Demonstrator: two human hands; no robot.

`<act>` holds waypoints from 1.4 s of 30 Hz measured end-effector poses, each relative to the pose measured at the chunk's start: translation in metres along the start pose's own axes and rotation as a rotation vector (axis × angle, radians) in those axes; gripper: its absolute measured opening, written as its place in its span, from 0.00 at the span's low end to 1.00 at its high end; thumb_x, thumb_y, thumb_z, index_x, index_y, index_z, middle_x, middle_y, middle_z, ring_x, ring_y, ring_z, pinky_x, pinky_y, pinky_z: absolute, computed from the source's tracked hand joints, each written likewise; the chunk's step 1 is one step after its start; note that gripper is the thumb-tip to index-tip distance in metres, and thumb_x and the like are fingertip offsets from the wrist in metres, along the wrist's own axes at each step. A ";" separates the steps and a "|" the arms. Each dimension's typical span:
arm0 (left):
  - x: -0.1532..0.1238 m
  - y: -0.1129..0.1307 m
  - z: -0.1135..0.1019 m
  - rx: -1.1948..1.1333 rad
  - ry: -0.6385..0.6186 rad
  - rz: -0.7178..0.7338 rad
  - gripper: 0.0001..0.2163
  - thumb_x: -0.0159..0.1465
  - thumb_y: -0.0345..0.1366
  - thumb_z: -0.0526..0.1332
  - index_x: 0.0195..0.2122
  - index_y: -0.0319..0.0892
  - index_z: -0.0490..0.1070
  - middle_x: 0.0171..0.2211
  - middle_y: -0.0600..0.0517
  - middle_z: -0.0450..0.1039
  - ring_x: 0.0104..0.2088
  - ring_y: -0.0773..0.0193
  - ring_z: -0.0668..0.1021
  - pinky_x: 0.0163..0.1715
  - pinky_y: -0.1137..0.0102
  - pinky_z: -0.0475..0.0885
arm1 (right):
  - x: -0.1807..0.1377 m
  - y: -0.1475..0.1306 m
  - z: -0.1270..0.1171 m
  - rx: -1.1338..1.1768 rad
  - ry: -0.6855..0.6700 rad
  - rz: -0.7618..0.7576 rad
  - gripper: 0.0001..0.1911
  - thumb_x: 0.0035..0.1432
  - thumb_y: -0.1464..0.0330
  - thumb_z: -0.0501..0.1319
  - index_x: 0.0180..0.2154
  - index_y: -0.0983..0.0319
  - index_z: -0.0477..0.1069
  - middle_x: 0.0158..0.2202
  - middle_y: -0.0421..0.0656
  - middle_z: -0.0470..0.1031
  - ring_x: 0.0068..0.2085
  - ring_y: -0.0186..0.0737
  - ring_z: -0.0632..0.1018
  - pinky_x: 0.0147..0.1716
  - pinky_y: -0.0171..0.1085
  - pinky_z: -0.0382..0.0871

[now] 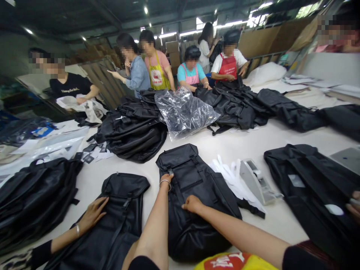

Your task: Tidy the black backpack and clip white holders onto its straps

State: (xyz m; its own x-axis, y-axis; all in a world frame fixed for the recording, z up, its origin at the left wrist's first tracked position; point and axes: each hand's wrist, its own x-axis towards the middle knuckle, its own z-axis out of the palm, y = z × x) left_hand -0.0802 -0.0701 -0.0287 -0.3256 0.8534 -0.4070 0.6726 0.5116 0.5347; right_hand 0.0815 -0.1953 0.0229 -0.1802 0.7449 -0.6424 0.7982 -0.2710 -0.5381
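Both forearms are bare. A thin beaded silver bracelet (pixel 165 182) is worn on the wrist just below the left hand (pixel 167 178). No jewellery is seen at the right hand (pixel 192 204). A short black left sleeve (pixel 140 263) is cut off by the bottom edge. The black right sleeve (pixel 305 255) is edged with a dark red striped cuff. A yellow garment (pixel 261 264) with a red patch (pixel 229 261) and white lettering, not readable, is seen at the chest.

Two flat black backpacks (pixel 194 187) (pixel 118 221), one tape dispenser (pixel 257 182), six co-workers (pixel 157 69)
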 end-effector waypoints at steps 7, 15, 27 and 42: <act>-0.005 0.001 0.008 0.109 0.042 0.015 0.16 0.52 0.48 0.50 0.27 0.40 0.68 0.29 0.47 0.72 0.31 0.61 0.73 0.28 0.70 0.63 | -0.002 -0.013 -0.003 -0.202 0.066 -0.002 0.10 0.45 0.63 0.54 0.27 0.61 0.69 0.34 0.45 0.73 0.37 0.41 0.73 0.32 0.35 0.65; -0.035 0.016 0.004 0.093 0.187 -0.003 0.19 0.55 0.46 0.48 0.39 0.37 0.65 0.37 0.41 0.71 0.38 0.56 0.72 0.35 0.65 0.66 | -0.016 0.043 -0.065 -0.546 0.551 0.033 0.13 0.49 0.65 0.53 0.37 0.64 0.60 0.37 0.51 0.67 0.34 0.42 0.73 0.30 0.38 0.66; -0.060 0.097 0.095 0.479 0.038 0.867 0.22 0.58 0.41 0.42 0.54 0.42 0.47 0.57 0.50 0.48 0.56 0.62 0.54 0.54 0.63 0.52 | -0.014 0.074 -0.087 -0.369 0.320 0.120 0.13 0.53 0.68 0.45 0.39 0.65 0.59 0.34 0.51 0.71 0.37 0.43 0.73 0.34 0.40 0.64; -0.117 0.029 0.021 0.420 0.131 0.613 0.23 0.57 0.40 0.46 0.55 0.47 0.45 0.58 0.51 0.46 0.57 0.60 0.49 0.55 0.57 0.47 | -0.059 0.093 -0.079 -0.499 0.540 -0.234 0.19 0.54 0.65 0.44 0.48 0.59 0.57 0.46 0.47 0.63 0.43 0.44 0.66 0.40 0.41 0.61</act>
State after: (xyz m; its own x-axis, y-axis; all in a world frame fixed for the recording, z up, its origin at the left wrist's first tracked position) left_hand -0.0089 -0.1573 0.0185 0.1301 0.9913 -0.0223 0.9469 -0.1175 0.2992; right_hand 0.2120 -0.2167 0.0539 -0.1731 0.9779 -0.1173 0.9615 0.1420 -0.2353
